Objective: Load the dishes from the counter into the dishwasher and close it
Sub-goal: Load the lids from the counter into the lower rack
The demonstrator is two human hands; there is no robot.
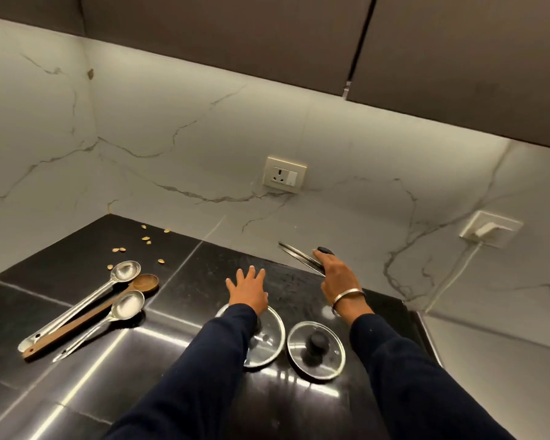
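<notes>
Right hand (334, 277) grip closed on tilted lid (299, 257), held on edge above desk (86, 392) near wall. Left hand (248, 290) fingers spread, empty, over second lid (267, 341). Third lid (316, 349) beside; spoons (108, 306) left. Risk: one-hand edge hold; lid may slip, strike desk. Dishwasher unseen.

I note the glossy black stone counter (77, 392) mirroring light streaks. Two shiny steel ladles (86, 300), one matt brown wooden spoon (89, 319). Clear glass lids (315, 349), steel-rimmed (knobs matt black). Veined white marble-look wall (172, 122), smooth.
</notes>
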